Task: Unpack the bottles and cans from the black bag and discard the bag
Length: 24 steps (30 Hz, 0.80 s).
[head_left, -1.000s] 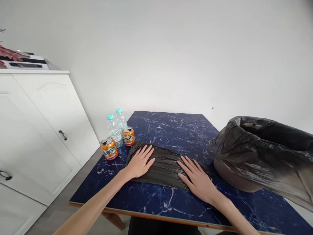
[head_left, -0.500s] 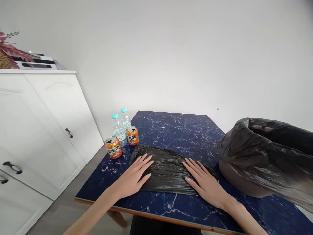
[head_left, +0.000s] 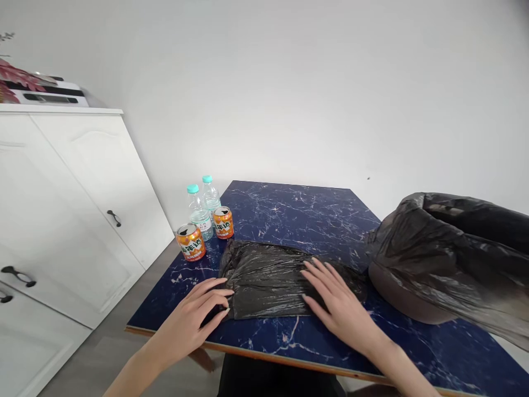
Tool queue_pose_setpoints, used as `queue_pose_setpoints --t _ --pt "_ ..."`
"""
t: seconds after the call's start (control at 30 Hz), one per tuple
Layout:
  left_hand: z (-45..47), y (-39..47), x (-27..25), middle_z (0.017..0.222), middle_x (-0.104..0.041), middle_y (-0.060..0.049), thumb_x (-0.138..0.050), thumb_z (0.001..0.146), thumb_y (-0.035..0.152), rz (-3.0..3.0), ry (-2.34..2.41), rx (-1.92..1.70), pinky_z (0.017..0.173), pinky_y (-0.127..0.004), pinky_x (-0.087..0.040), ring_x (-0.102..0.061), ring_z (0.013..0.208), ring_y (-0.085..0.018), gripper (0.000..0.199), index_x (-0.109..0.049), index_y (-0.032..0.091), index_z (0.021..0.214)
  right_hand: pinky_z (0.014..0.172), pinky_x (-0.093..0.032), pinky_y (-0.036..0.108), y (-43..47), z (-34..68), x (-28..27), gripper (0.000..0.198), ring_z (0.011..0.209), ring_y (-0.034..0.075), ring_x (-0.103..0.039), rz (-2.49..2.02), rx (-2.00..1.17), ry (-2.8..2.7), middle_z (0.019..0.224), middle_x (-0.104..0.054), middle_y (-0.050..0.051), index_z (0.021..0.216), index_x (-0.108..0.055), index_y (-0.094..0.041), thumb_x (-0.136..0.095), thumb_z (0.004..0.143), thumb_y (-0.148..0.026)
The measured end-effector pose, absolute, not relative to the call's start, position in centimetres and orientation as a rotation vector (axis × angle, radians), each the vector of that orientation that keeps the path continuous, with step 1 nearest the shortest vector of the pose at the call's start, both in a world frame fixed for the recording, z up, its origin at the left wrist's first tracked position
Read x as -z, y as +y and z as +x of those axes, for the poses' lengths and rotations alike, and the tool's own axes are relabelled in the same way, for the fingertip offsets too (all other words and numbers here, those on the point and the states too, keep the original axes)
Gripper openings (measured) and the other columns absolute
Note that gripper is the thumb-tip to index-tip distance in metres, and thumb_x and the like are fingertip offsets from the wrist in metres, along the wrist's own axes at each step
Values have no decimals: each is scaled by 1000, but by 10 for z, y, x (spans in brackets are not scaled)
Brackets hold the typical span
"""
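Note:
A black plastic bag (head_left: pixel 268 284) lies folded flat and wrinkled on the dark blue marbled table (head_left: pixel 297 215). At the bag's left edge is my left hand (head_left: pixel 192 317), its fingers curled and the thumb and index finger pinched together on the lower left corner. My right hand (head_left: pixel 341 306) rests open across the right part of the bag, fingers stretched out and pointing away from me. The bag's right end is partly covered by that hand.
Two orange drink cans, a nearer can (head_left: pixel 190 242) and a farther can (head_left: pixel 223 223), stand at the table's left beside two clear water bottles (head_left: pixel 200 215). On the right sits a brown bin (head_left: pixel 407 292) lined with a black bag (head_left: pixel 450 253). A white cabinet (head_left: pixel 82 193) stands left.
My left hand has slid left and its fingers have drawn together at the bag's edge. My right hand has shifted slightly left. The view has tilted a little.

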<state>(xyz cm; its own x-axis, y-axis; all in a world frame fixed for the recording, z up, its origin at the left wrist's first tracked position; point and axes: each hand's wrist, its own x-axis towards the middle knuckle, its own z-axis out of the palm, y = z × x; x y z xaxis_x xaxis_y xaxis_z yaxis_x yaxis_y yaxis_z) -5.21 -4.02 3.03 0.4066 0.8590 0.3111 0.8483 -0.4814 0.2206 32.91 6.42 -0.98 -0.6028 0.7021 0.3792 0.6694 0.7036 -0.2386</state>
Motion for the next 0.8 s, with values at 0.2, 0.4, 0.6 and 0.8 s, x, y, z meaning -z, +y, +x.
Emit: queue_pose_setpoints --t 0.2,0.4,0.6,0.8 --pt "-39 -59 -31 139 -72 -5 -67 103 31 2669 1598 -719 115 -41 -56 -59 142 -27 25 -69 31 127 132 -30 64 -5 267 -6 88 165 37 -22 -836 -277 -2590 178 -23 3 175 -17 -30 -65 103 -49" --pt "-22 -82 -44 100 -79 -1 -75 92 27 2630 1358 -753 120 -49 -52 -68 126 -27 44 -63 33 134 128 -30 73 -28 217 26 113 163 45 -24 -806 -256 -2542 177 -17 14 176 -3 -20 -79 92 -32" --pt "-22 -85 -52 99 -78 -2 -57 101 18 2429 1352 -1064 106 -42 -60 -71 109 -24 23 -65 30 119 130 -34 64 -32 216 25 72 156 36 -44 -912 -388 -2445 169 -44 4 165 -47 -30 -63 96 -15" --pt "-20 -86 -40 124 -72 -9 -53 103 15 2364 1535 -1352 100 -42 -61 -66 121 -27 31 -62 29 130 116 -55 48 -31 250 16 48 140 32 -63 -1165 -1024 -1868 147 -69 3 154 -63 -30 -39 113 -40"
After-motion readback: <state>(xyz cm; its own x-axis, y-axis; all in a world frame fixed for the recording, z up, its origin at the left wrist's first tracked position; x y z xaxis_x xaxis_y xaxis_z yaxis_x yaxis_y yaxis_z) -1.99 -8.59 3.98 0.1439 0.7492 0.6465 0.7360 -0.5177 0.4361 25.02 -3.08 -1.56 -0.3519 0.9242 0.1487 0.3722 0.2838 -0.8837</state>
